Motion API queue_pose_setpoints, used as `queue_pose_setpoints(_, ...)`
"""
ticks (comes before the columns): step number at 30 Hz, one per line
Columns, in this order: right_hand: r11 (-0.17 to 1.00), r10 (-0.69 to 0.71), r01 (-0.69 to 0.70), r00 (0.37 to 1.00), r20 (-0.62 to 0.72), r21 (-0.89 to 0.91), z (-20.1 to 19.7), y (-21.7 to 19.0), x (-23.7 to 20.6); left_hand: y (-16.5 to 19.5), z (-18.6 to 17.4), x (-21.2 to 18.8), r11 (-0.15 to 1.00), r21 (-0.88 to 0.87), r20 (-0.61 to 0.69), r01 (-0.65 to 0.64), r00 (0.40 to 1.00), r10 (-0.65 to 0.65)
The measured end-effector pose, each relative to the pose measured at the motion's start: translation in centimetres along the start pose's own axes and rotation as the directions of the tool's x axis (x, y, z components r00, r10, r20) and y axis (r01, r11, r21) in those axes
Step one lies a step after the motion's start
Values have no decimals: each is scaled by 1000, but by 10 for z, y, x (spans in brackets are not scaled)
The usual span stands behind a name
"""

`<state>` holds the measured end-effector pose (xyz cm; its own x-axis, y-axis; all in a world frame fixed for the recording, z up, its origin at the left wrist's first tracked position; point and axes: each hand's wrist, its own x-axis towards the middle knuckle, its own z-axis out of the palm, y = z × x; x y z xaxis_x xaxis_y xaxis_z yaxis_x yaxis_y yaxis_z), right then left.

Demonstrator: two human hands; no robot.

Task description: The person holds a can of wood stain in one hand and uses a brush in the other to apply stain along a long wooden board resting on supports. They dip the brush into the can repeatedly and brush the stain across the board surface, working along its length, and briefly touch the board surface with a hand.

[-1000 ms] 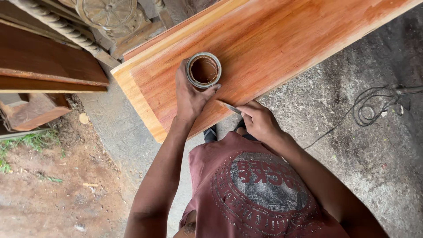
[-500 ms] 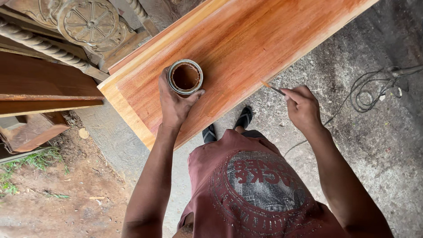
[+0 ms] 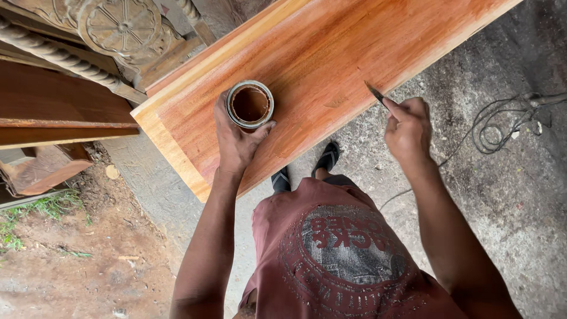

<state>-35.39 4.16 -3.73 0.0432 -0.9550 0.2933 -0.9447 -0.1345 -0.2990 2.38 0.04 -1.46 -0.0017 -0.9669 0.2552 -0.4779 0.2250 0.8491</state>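
Left hand (image 3: 236,145): grip wrapped around the near side of 1 round tin (image 3: 250,104), fingers and thumb curled against its wall. The tin stands upright on the wooden board (image 3: 331,53), near the board's left end and just inside its near edge. The tin is open at the top, with a brown coating on the inside.

Right hand (image 3: 407,127): grip pinched together on 1 thin flat tool (image 3: 376,94), dark and narrow. The tool's tip touches the board's surface close to the near edge, to the right of the tin and well apart from it. Whether the tool is a blade or a small spatula cannot be told.

Board: long, reddish-orange, glossy in parts, with a paler strip along the left end. It runs diagonally from lower left to upper right, raised above the ground.

Surroundings: carved dark furniture (image 3: 118,29) with a rosette and a twisted post lies beyond the board at upper left. A coiled cable (image 3: 496,127) lies on the concrete floor (image 3: 520,195) at right. The person's feet in dark sandals (image 3: 326,158) stand below the board's near edge.
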Motion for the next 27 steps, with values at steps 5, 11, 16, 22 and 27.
queue_pose_setpoints(5, 872, -10, -87, 981, 195, 482, 36, -61, -40, 1, 2, -1, 999, -31, 27, 18, 999, -17)
queue_pose_setpoints(11, 937, 66, -102, 991, 117, 334, 20, -55, -18, 10, -2, 4, 995, -97, 3, -6, 1000, 6)
queue_pose_setpoints(16, 950, -43, -40, 965, 258, 308, 17, -79, -30, 9, -10, -3, 951, -254, -57, 175, 979, -195)
queue_pose_setpoints(22, 776, -437, 190, 849, 297, 601, 33, -138, -60, 5, -63, -63, 909, -365, -167, 202, 946, -277)
queue_pose_setpoints(27, 899, -92, 3, 979, 184, 437, 14, -115, -44, 4, -111, -108, 942, -188, -229, 279, 920, -319)
